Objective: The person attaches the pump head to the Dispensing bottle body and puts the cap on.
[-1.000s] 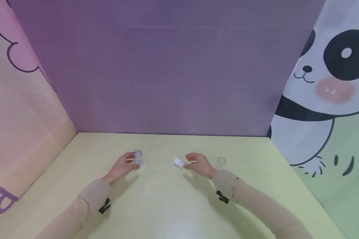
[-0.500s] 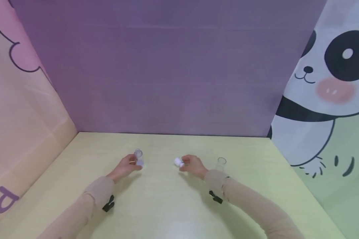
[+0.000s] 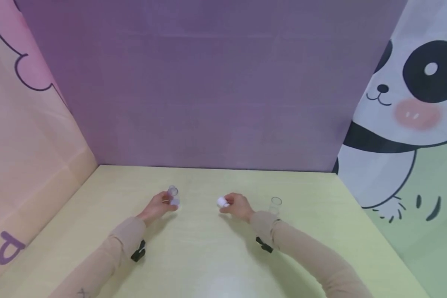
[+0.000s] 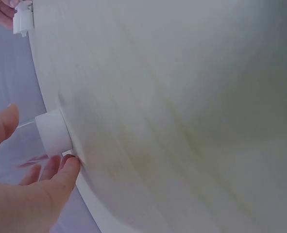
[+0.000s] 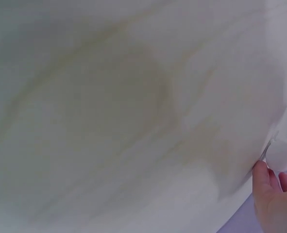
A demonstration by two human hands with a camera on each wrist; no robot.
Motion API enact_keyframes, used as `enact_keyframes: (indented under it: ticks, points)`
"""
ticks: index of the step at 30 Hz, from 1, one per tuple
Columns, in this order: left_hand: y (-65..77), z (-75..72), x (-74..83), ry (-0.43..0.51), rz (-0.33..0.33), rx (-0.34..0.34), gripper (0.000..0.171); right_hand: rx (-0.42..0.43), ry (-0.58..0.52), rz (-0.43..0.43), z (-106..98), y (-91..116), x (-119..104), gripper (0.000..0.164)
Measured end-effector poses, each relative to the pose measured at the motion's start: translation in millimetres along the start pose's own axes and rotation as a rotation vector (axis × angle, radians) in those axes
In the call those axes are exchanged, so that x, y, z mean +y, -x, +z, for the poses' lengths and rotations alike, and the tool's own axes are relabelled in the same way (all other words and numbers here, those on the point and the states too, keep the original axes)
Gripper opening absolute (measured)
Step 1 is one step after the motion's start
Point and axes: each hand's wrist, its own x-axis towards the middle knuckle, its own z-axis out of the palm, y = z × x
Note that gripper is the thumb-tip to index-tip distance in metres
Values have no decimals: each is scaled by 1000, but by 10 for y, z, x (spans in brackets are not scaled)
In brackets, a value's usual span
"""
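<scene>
A clear bottle [image 3: 174, 198] with a round open rim and a whitish lower part stands upright on the left of the table. My left hand [image 3: 158, 207] holds it, thumb in front and the fingers curled behind it. In the left wrist view the white bottom band of the bottle [image 4: 54, 131] shows between thumb and fingers. My right hand [image 3: 238, 207] pinches a small white cap-like piece [image 3: 222, 202] with a narrower end. The right wrist view shows its round white face [image 5: 281, 155] beyond the fingertips. The fingers partly cover the narrower end.
A clear, open-topped glass container [image 3: 276, 203] stands behind the right wrist, its lower part partly hidden. The pale wooden table [image 3: 208, 256] ends at a purple backdrop [image 3: 216, 95]. A panda-printed panel [image 3: 413, 124] stands at the right and a pink printed panel [image 3: 33, 136] at the left.
My right hand has moved left and taken the white piece between thumb and fingers. My left hand has come a little further around the clear bottle, which stays in place.
</scene>
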Motion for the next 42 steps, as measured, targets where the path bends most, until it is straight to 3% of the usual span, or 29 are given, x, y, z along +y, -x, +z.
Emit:
enact_keyframes:
  ticks: [8,21,30,42]
  points:
    - [-23,15,-23,19,-2,5,52,60,72,60,47,11,-51,41]
    - [-51,26,11,19,-24,-3,62,107,100,29,69,14,-70,35]
    - [-87,32,-19,37,7,-5,57,135,141,10,93,11,-36,23]
    - [-87,30,-31,38,37,13,52,128,112,50,62,8,-57,22]
